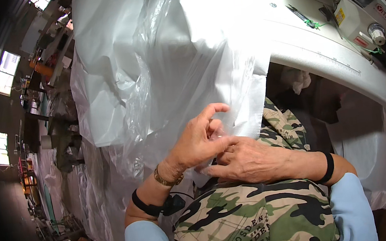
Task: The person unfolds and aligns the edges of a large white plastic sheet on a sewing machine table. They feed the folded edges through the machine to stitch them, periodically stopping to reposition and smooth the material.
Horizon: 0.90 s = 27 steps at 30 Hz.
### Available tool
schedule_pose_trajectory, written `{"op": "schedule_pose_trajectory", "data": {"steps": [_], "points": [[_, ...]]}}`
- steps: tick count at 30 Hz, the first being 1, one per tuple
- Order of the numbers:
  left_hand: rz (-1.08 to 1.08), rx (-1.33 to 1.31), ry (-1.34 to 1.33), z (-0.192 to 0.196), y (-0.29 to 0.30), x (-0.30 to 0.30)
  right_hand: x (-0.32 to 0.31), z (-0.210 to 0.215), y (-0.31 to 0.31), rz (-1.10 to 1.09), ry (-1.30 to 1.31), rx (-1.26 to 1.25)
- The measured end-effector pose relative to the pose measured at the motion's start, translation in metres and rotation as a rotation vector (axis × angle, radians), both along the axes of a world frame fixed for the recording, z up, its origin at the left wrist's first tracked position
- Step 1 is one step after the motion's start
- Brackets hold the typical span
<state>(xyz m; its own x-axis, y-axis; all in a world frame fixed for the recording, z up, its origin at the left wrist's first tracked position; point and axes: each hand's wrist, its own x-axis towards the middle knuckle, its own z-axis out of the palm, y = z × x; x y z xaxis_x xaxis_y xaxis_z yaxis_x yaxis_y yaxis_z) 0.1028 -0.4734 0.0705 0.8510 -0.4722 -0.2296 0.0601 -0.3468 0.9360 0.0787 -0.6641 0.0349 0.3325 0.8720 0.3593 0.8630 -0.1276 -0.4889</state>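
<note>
A large white sheet (pixel 119 81) of smooth material lies over the table with thin clear plastic film (pixel 146 58) wrinkled on top of it. My left hand (pixel 197 137) is at the near edge of the sheet, its index finger bent outward and its other fingers curled in. A glint of clear film shows at those curled fingers. My right hand (pixel 254 161) lies against it, close to my body, knuckles up and fingers curled. What the right fingers close on is hidden. The two hands touch at the left thumb.
A white sewing machine (pixel 358 6) with a lit blue display stands at the far right. Thread snips (pixel 303 15) with green thread lie on its bed. The curved table edge (pixel 337 67) carries a ruler scale. More pale sheeting (pixel 100 191) hangs at the left.
</note>
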Motion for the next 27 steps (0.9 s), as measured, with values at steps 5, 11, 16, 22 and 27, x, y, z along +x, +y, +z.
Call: {"op": "schedule_pose_trajectory", "data": {"steps": [5,11,16,22,27], "points": [[0.154,-0.215,0.144,-0.004,0.004,-0.005,0.007,0.005,-0.014,-0.079,0.115,0.133],[0.232,-0.351,0.337,0.006,0.006,-0.008,0.013,0.006,-0.009,-0.420,1.386,0.559],[0.252,-0.428,0.283,-0.010,0.002,-0.012,0.020,-0.012,-0.005,-0.180,1.576,0.517],[0.419,-0.128,0.078,0.002,0.020,-0.019,0.011,-0.023,-0.005,-0.330,1.557,0.544],[0.422,-0.120,0.054,0.004,0.023,-0.019,0.012,-0.028,-0.003,-0.326,1.523,0.543]]}}
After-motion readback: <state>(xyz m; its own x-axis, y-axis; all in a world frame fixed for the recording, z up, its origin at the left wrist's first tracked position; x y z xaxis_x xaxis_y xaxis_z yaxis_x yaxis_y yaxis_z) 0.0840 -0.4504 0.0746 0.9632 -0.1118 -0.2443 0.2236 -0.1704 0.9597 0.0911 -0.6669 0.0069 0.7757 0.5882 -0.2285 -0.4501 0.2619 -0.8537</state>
